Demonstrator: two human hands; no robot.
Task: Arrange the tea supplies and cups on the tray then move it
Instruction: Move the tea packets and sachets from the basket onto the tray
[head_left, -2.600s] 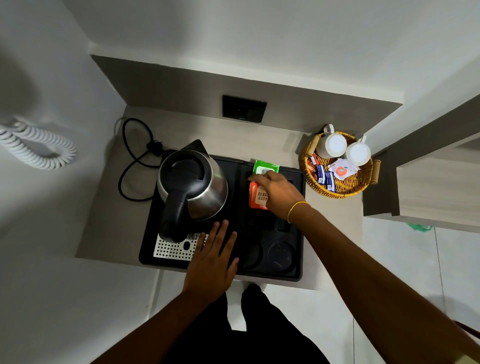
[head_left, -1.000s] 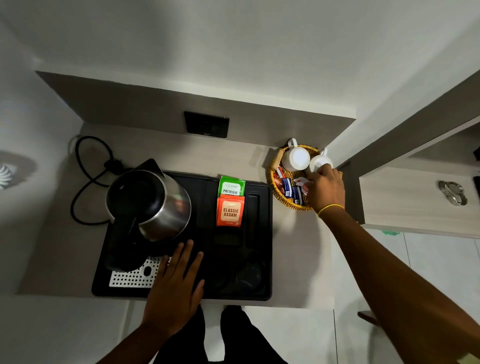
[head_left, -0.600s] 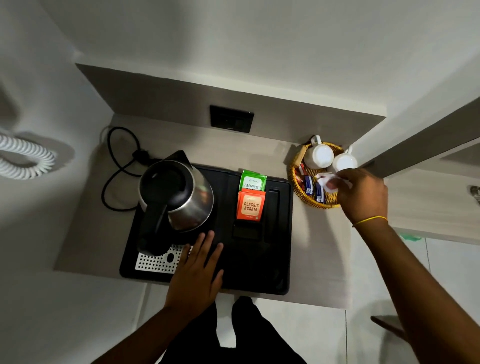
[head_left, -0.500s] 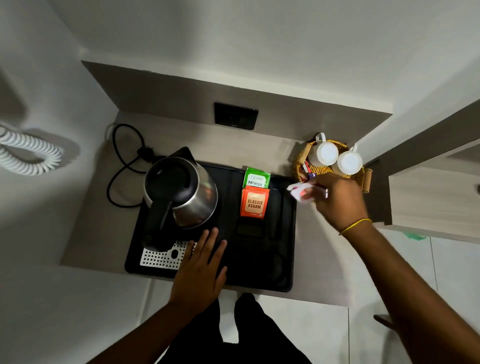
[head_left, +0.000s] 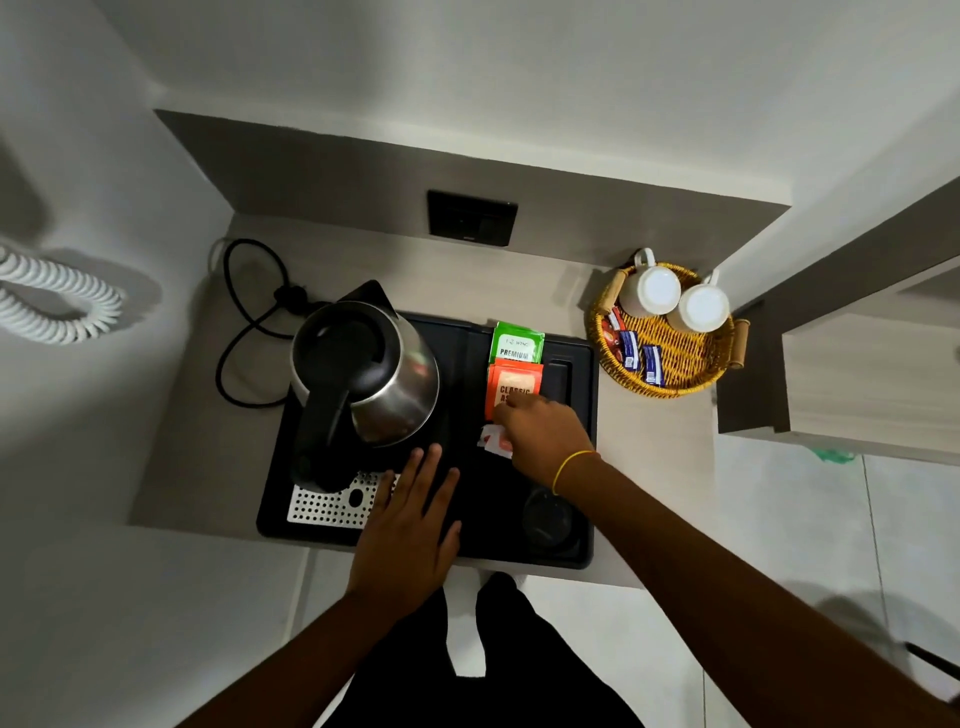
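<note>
A black tray (head_left: 582, 364) lies on the beige counter and carries a steel kettle (head_left: 363, 374). In the tray's middle slot stand a green tea packet (head_left: 517, 343) and, just below it, an orange tea packet (head_left: 511, 384). My right hand (head_left: 543, 436) is over that slot, its fingers closed on a white packet with red print (head_left: 493, 441) below the orange one. My left hand (head_left: 410, 525) rests flat, fingers spread, on the tray's front edge. At the right a wicker basket (head_left: 675, 374) holds two white cups (head_left: 649, 291) (head_left: 701, 309) and several small sachets (head_left: 631, 348).
The kettle's black cord (head_left: 244, 332) loops on the counter to the left. A dark wall socket (head_left: 470, 218) sits on the back panel. A wooden cabinet (head_left: 857, 379) juts out at the right. A coiled white cord (head_left: 57, 301) hangs on the left wall.
My right hand took a white packet from the basket and carried it left onto the tray, below the orange packet. My left hand stayed on the tray's front edge.
</note>
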